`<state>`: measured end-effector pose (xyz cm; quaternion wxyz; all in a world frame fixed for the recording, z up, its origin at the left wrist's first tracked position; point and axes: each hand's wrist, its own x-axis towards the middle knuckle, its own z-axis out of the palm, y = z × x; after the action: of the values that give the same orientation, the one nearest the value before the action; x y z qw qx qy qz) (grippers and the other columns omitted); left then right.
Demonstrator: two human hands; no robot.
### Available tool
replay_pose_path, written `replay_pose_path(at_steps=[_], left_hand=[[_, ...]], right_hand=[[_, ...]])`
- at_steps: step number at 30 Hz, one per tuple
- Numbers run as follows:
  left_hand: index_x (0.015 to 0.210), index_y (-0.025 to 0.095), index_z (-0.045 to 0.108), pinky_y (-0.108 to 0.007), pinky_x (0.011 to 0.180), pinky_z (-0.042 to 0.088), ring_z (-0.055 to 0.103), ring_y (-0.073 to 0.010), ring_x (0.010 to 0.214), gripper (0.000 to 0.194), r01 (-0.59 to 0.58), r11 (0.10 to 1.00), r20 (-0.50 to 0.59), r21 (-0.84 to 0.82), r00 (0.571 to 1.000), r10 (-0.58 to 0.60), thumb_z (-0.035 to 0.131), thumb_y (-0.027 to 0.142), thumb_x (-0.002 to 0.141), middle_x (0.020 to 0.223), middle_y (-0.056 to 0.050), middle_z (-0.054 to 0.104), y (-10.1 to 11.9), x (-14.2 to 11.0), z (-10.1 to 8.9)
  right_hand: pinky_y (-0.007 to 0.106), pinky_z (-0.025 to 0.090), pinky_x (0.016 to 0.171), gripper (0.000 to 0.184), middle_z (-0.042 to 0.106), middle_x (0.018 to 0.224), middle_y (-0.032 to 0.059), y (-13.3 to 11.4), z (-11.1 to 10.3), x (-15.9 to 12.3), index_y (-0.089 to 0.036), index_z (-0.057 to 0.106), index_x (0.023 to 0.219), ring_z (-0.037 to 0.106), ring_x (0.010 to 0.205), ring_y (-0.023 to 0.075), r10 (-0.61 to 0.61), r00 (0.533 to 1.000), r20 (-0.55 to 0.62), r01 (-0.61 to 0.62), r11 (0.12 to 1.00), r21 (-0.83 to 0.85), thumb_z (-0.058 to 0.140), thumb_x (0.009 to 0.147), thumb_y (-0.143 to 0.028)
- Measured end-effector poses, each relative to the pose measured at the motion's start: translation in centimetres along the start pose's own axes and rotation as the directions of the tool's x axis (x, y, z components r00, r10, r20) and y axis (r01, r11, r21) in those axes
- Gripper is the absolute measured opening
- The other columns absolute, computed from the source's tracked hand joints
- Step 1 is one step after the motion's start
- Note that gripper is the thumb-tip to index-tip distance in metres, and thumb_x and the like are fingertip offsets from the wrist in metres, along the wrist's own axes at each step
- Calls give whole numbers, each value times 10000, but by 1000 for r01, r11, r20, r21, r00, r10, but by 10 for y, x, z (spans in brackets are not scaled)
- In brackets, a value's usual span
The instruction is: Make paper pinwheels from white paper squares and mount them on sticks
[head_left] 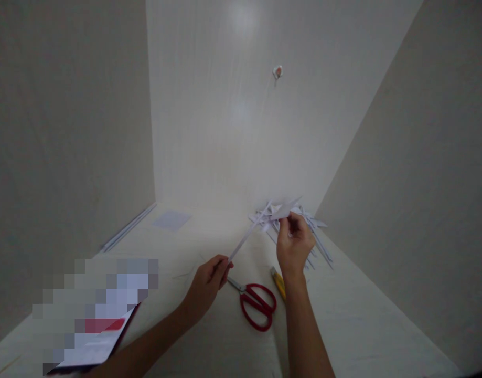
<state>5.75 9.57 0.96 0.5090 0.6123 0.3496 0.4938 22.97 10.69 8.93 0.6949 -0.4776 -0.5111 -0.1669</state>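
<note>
My left hand [210, 278] is closed, pinching the near end of a narrow white paper strip [243, 245] that slants up to the right. At its other end the strip reaches toward my right hand [296, 242], whose fingers are closed on a white piece of paper [280, 212]. I cannot tell whether strip and piece are joined. Below and between my hands lie scissors [258, 304] with red handles, their blades partly hidden behind my left hand. A yellow utility knife [278, 283] lies beside my right wrist, which covers part of it.
A loose pile of white paper strips [319, 241] lies behind my right hand. A flat, pale paper square [172, 220] is at the back left. More strips [128, 228] lie along the left wall. A partly pixelated booklet or sheet [103, 341] is at front left. Walls enclose the table.
</note>
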Motion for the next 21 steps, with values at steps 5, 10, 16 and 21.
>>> replay_pose_path(at_steps=[5,10,16,21], left_hand=[[675,150,539,-188,413,239,308,-58,439,426,49,998,-28,-25,998,-50,512,575,688,484,57,361,3,1,0],[669,150,547,-184,405,235,314,-59,445,419,70,997,-25,-26,997,-71,524,569,675,493,49,377,3,2,-1],[666,149,550,-188,409,247,310,-60,442,401,68,998,-6,-4,998,-68,509,547,693,488,51,365,3,1,-1],[678,145,550,-186,426,270,336,-63,460,386,59,998,3,10,998,-59,504,527,709,529,34,406,-2,2,-2]], right_hand=[[233,419,558,122,581,659,14,3,-5,2,-141,589,770,492,553,104,11,1000,-8,-11,1000,-9,520,768,-242],[234,415,558,118,566,643,3,4,-4,1,-145,590,777,486,552,102,16,999,38,-16,1000,6,517,762,-236],[239,425,574,130,584,663,13,6,-1,0,-140,596,782,505,568,106,54,998,43,-55,998,27,519,759,-243],[235,428,568,135,576,650,7,6,-2,1,-141,593,773,500,561,103,57,997,55,-58,998,15,509,761,-246]])
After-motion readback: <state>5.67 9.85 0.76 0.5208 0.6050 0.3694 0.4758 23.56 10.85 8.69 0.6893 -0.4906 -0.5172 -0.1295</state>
